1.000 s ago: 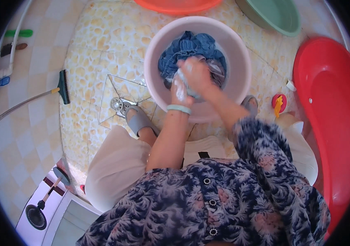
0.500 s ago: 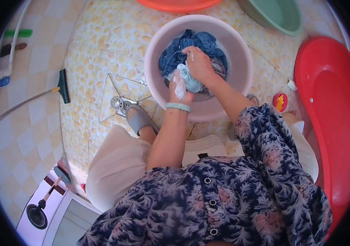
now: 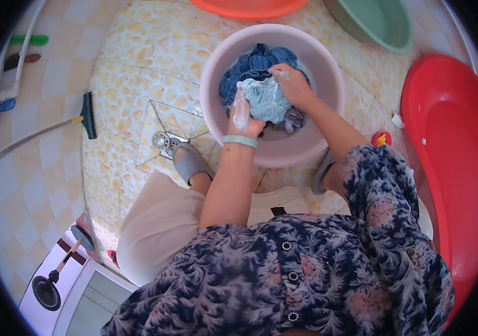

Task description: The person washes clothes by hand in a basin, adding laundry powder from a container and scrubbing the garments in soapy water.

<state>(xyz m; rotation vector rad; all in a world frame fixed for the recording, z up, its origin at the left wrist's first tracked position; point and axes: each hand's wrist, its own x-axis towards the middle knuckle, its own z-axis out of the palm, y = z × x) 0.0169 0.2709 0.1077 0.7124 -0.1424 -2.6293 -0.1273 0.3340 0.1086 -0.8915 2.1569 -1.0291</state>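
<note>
A pale pink basin (image 3: 328, 120) stands on the floor in front of me. In it lie dark blue denim clothes (image 3: 244, 67), a grey-brown cloth (image 3: 294, 120) and, on top, a light blue-green cloth (image 3: 268, 101) stretched between my hands. My left hand (image 3: 242, 116), soapy and with a pale bracelet at the wrist, grips the cloth's left side. At its upper right, my right hand (image 3: 294, 87) pinches the cloth with curled fingers, suds on the knuckles. The fingertips of both hands are partly hidden.
A red baby bathtub (image 3: 441, 129) stands at the right, with a green basin (image 3: 376, 25) and an orange basin (image 3: 250, 8) at the far side. A floor squeegee (image 3: 88, 116) leans at the left near a floor drain (image 3: 163, 141). A washing machine (image 3: 96, 299) is at lower left.
My hands have moved apart, the right one going right. The light blue-green cloth, bunched between them before, is now spread wider.
</note>
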